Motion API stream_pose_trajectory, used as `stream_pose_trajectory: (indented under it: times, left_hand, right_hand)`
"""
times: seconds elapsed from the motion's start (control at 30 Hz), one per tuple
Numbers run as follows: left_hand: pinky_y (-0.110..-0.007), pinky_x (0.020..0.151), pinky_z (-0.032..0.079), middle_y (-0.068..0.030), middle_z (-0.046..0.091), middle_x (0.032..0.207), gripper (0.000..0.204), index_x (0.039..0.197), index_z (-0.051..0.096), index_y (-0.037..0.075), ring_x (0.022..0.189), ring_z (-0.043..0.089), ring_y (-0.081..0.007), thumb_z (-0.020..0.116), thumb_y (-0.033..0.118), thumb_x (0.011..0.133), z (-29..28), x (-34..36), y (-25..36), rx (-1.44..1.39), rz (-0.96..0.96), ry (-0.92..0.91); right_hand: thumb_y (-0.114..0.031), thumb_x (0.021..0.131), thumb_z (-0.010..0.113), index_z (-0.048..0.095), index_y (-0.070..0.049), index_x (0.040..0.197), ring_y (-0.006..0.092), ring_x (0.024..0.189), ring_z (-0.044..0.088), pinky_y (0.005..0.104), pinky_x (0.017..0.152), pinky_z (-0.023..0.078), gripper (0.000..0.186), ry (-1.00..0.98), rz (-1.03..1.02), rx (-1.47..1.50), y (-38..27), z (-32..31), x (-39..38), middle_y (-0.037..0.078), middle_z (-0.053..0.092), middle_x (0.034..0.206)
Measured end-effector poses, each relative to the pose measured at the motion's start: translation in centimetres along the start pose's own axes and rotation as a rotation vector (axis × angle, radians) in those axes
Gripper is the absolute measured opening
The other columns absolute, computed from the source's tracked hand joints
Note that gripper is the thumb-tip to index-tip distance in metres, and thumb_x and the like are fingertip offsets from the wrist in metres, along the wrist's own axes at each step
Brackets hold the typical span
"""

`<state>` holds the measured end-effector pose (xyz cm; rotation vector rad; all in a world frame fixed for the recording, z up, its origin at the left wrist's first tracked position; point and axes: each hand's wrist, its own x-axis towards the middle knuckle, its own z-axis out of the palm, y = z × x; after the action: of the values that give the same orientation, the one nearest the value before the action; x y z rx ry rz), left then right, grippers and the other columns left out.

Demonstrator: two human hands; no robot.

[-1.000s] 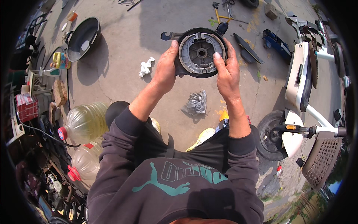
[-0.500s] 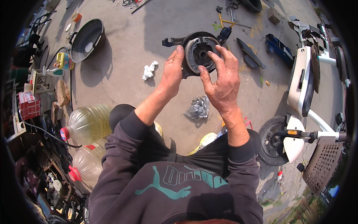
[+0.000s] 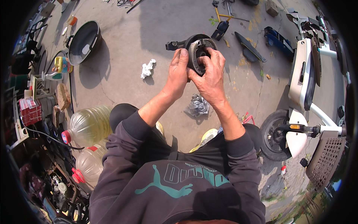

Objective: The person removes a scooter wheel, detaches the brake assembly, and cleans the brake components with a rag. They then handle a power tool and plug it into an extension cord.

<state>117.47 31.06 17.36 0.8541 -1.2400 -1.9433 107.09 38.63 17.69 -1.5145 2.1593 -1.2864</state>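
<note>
Between my hands, above the ground, is a dark drum brake assembly (image 3: 193, 50) with curved brake shoes inside a round backing plate. A lever arm (image 3: 175, 45) juts from its left side. My left hand (image 3: 176, 74) is closed on the near left edge, its thumb pointing up along the rim. My right hand (image 3: 209, 76) curls its fingers over the right side and into the middle of the brake, with the thumb at its near edge. The assembly is tilted, and my right fingers hide part of its inside.
A black basin (image 3: 85, 43) and large plastic bottles (image 3: 90, 121) stand on the left. White crumpled paper (image 3: 148, 69) and a grey crumpled bag (image 3: 198, 105) lie on the concrete. On the right are dark panels (image 3: 250, 46) and a white scooter (image 3: 301, 74).
The brake assembly has tipped from facing me to a more edge-on angle. My right hand has moved left and closed its fingers on it.
</note>
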Motion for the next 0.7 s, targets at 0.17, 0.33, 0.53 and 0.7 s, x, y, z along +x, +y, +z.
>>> stream_pose_trajectory:
  times: [0.17,0.33,0.53,0.7]
  left_hand:
    - [-0.026,0.083,0.055,-0.0044,0.065,0.111,0.045,0.124,0.058,0.002,0.096,0.062,-0.0091,0.041,0.042,0.113,0.0,0.1,0.5,-0.003,0.025,0.001]
    - [-0.028,0.09,0.053,-0.007,0.065,0.117,0.046,0.129,0.057,0.001,0.104,0.062,-0.0117,0.044,0.042,0.112,0.3,0.3,0.2,-0.031,0.035,0.002]
    - [-0.03,0.097,0.051,-0.0094,0.063,0.126,0.053,0.14,0.051,-0.001,0.113,0.061,-0.0143,0.047,0.042,0.111,0.0,-0.1,1.3,0.06,0.03,-0.104]
    - [-0.03,0.093,0.052,-0.0087,0.067,0.12,0.054,0.137,0.056,-0.002,0.107,0.063,-0.0142,0.048,0.045,0.11,-0.7,0.4,0.6,0.15,0.061,-0.088]
  right_hand:
    - [-0.027,0.07,0.092,0.068,0.005,0.108,0.0395,0.134,0.042,0.0487,0.111,0.041,0.055,-0.05,0.065,0.099,-0.3,-1.3,0.6,0.023,0.054,0.138]
    - [-0.037,0.062,0.098,0.025,0.004,0.151,0.0436,0.148,0.032,0.0473,0.118,0.038,0.122,-0.019,0.164,-0.028,0.4,-1.1,0.9,0.031,0.031,0.156]
    - [-0.045,0.059,0.099,0.016,0.011,0.157,0.0418,0.143,0.043,0.0441,0.115,0.044,0.14,-0.121,0.301,0.119,0.2,-1.7,1.3,0.03,0.033,0.155]
    - [-0.043,0.06,0.098,0.022,0.01,0.156,0.0384,0.136,0.051,0.0436,0.111,0.047,0.133,-0.097,0.329,0.157,0.4,-1.5,1.3,0.027,0.042,0.148]
